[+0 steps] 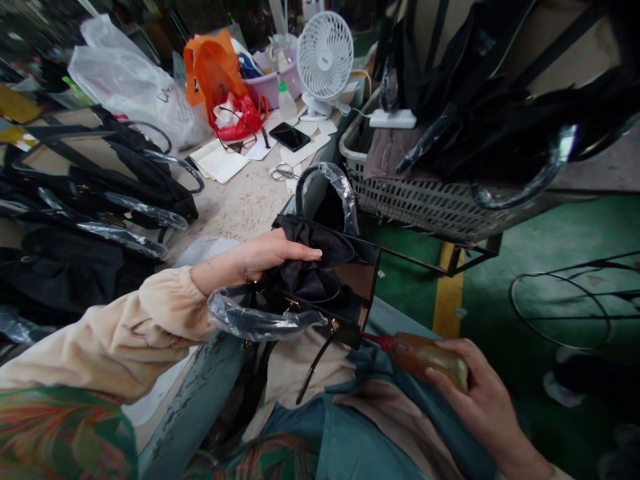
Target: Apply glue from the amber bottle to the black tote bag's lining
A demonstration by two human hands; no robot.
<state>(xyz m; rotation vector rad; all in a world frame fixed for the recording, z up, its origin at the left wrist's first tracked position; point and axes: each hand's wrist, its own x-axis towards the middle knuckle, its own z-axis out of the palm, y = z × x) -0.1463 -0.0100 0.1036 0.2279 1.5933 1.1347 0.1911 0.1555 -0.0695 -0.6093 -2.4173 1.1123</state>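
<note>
A black handbag (345,303) lies tilted over my lap at the table's edge, its handles (265,325) wrapped in clear plastic. My left hand (270,253) is closed on the bag's bunched dark lining, with the thumb on top and the other fingers mostly hidden. In my right hand (475,393) is a brownish squeeze bottle (427,357) with a red nozzle. The nozzle's tip points left and reaches the bag's lower right edge; whether it touches is hard to tell. A thin dark strap (316,367) hangs below the bag.
On the worktable (225,203) are a white fan (325,60), a phone (290,137), scissors (284,172), a notebook (220,160) and plastic bags. More black handbags (110,173) are piled at left. At right, a grey plastic basket (410,200) stands beneath more black bags.
</note>
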